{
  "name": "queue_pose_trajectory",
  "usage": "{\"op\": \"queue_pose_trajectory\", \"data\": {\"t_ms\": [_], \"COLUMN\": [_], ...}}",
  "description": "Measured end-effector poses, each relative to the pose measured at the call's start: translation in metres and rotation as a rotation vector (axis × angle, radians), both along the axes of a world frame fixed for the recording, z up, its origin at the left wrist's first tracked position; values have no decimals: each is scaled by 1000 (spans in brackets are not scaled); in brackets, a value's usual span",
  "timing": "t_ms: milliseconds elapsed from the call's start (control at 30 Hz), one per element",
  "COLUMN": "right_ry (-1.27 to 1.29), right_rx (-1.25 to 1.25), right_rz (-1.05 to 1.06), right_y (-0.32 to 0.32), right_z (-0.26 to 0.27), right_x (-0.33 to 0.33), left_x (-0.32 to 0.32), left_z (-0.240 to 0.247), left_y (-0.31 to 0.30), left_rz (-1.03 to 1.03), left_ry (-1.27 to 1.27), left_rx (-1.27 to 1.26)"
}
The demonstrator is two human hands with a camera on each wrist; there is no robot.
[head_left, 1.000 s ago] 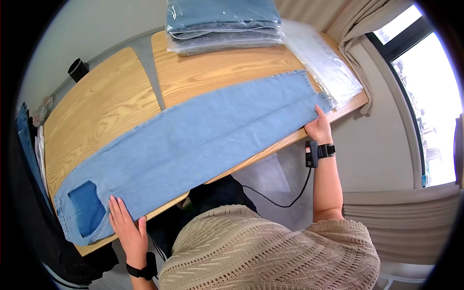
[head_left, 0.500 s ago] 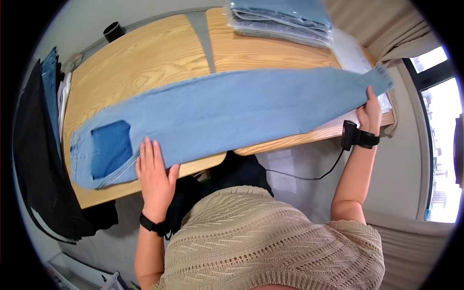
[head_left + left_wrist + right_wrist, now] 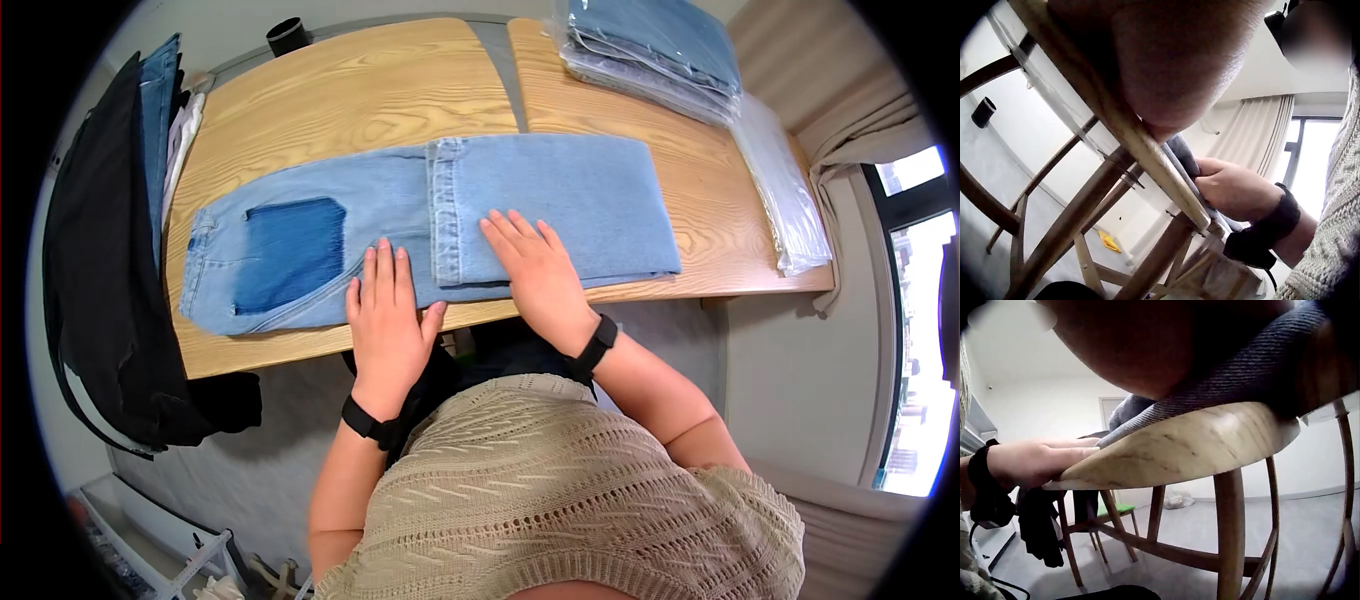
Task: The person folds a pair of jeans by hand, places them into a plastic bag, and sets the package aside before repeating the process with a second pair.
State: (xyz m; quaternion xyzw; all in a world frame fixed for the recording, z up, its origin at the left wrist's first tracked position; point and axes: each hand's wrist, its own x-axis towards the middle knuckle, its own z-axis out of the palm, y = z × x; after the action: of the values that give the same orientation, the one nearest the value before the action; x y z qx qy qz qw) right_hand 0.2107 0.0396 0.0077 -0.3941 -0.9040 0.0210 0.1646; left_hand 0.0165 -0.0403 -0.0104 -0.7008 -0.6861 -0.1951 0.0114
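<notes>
A pair of light blue jeans [image 3: 390, 180] lies folded lengthwise along the table's near edge. Its waist end, with a darker blue pocket patch [image 3: 295, 255], is at the left. The hem end [image 3: 447, 210] is doubled back over the legs, so a fold stands at the right. Fingers straight, my left hand [image 3: 385, 330] rests on the denim just right of the patch. My right hand [image 3: 540, 285] lies spread on the doubled-back part, beside the hem. In the left wrist view, the right hand [image 3: 1235, 190] shows at the table edge.
Bagged folded jeans [image 3: 650, 60] are stacked at the back right, near clear plastic bags [image 3: 785, 200]. Dark garments [image 3: 100, 250] hang at the left of the wooden table [image 3: 330, 95]. A black cup [image 3: 288, 37] stands behind. A gap divides the tabletop.
My right hand has carried the hem end leftward and laid it over the legs, then let go and flattened on it. The left hand stays by the pocket patch.
</notes>
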Motion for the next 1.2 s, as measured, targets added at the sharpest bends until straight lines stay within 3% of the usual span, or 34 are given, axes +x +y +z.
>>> {"op": "queue_pose_trajectory", "data": {"t_ms": [167,333,733,833,900,1000,1100,1200], "right_ry": [137,-94,-40,-32,-24,24,-100,-164], "right_rx": [-150,-25,59,53,41,-11,-40,58], "right_rz": [-17,9,-61,-79,-96,-3,-204,-398], "right_y": [0,-5,-16,-17,-18,-15,-7,10], "right_z": [18,8,-1,-1,1,2,29,19], "right_x": [3,0,-24,-25,-23,-10,44,106], "left_x": [0,1,2,5,9,9,11,9], "left_z": [2,4,3,1,3,7,8,8], "left_y": [-1,-1,0,-1,0,1,1,0], "left_rz": [-1,-2,-11,-39,-52,-71,-70,-68], "left_ry": [-18,-38,-16,-124,27,-26,-18,-11], "left_rx": [-5,-11,-29,32,-16,-9,-17,-32]}}
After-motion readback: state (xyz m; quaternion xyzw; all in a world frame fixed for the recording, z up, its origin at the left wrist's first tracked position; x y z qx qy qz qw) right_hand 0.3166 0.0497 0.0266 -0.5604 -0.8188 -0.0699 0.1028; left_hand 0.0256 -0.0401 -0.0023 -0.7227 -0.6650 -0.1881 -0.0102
